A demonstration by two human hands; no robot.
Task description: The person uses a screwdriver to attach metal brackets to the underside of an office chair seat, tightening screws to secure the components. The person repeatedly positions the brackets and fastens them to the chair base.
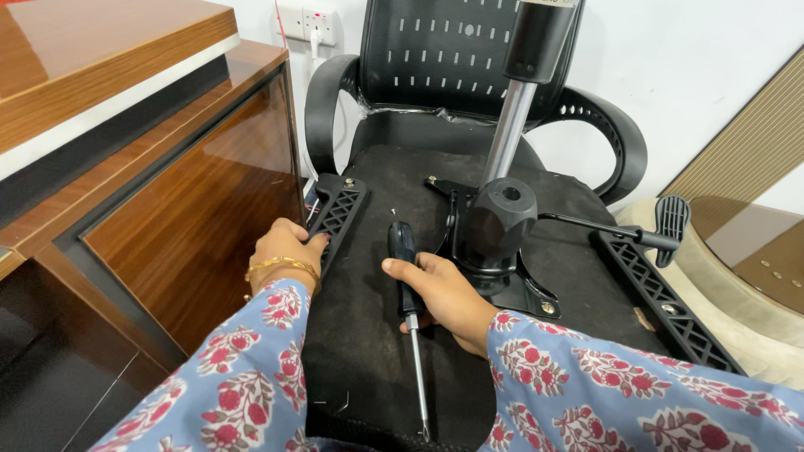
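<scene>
Hands meet an upturned chair seat (368,351) beside a wooden desk (151,167): right hand (444,293) pinching a screwdriver (408,293), left hand (285,247) clasping the bracket (337,209).

On the left stands a glossy brown wooden desk (159,159) with a dark band under its top. On the white wall (670,75) behind is a white double power socket (311,23) with a white plug, and its white cable (308,117) hangs down. At the right I see a beige ribbed panel (754,134) and a round brown table top (754,251).
</scene>
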